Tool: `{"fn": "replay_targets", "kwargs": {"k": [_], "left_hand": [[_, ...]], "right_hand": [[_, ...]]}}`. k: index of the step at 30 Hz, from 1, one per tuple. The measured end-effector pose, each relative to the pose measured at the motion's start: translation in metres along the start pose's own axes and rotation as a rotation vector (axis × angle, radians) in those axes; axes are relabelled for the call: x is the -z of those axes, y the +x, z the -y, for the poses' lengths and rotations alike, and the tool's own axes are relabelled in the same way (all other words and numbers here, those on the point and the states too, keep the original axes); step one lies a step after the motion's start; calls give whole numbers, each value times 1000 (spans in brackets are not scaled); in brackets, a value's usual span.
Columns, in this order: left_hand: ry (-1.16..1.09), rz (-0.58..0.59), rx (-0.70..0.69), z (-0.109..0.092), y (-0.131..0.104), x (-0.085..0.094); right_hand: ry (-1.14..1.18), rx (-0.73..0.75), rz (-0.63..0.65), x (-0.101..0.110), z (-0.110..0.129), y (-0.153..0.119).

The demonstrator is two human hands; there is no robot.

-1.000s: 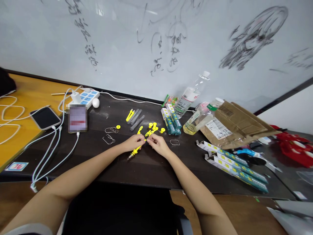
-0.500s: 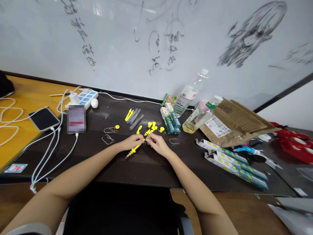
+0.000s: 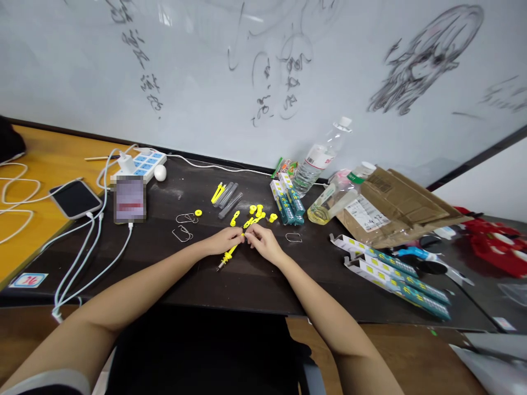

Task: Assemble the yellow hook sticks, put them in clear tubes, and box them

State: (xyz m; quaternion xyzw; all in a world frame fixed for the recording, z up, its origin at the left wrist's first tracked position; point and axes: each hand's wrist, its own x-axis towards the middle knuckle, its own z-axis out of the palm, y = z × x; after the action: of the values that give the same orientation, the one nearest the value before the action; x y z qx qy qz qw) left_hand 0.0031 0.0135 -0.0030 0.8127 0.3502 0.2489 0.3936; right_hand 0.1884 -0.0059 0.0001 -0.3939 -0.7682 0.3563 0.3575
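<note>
A slim yellow rod with a metal tip (image 3: 227,258), much like a small screwdriver, slants down and left from between my hands. My left hand (image 3: 225,240) pinches its upper part. The fingers of my right hand (image 3: 263,241) are closed at the rod's upper end, where a small yellow bit shows; the fingertips hide how the parts meet. Just beyond my hands lie several loose yellow plastic pieces (image 3: 254,220), a yellow clip-like piece (image 3: 234,218) and a yellow ring (image 3: 198,213). Farther back rest clear tubes (image 3: 228,198) beside thin yellow sticks (image 3: 217,192).
Bent wire loops (image 3: 182,234) lie left, another wire loop (image 3: 293,237) right. Small green-white boxes (image 3: 287,202), a water bottle (image 3: 315,164) and an oil-coloured bottle (image 3: 335,197) stand behind. Long opened boxes (image 3: 395,277) and a cardboard parcel (image 3: 387,203) occupy the right; phones (image 3: 129,200) and cables left.
The rod's lower end has shifted slightly right and swung a little steeper. My left hand has moved slightly right, closer to my right hand, and both keep their grip.
</note>
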Motion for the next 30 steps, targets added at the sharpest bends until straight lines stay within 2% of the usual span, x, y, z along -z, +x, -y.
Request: {"fn": "replay_targets", "kwargs": {"k": [5,9,14,21,25,30], "left_hand": [[16,-54,5,-3,0,-3],[-40,-85,45,-5,0,-2],[-12,-55,54,-9,-1,-2],[39,-45,34,-14,-2,-1],[69,-85,-6,-11,-1,-2],[128,-56,-55,-8,-2,-4]], "right_hand": [[35,-23,-12,-1,0,2],[-20,16,-22,7,3,4],[-247,93,54,19,8,3],[-568,253,96,22,13,1],[-591,289,86,23,15,0],[-546,295,89,23,14,-1]]}}
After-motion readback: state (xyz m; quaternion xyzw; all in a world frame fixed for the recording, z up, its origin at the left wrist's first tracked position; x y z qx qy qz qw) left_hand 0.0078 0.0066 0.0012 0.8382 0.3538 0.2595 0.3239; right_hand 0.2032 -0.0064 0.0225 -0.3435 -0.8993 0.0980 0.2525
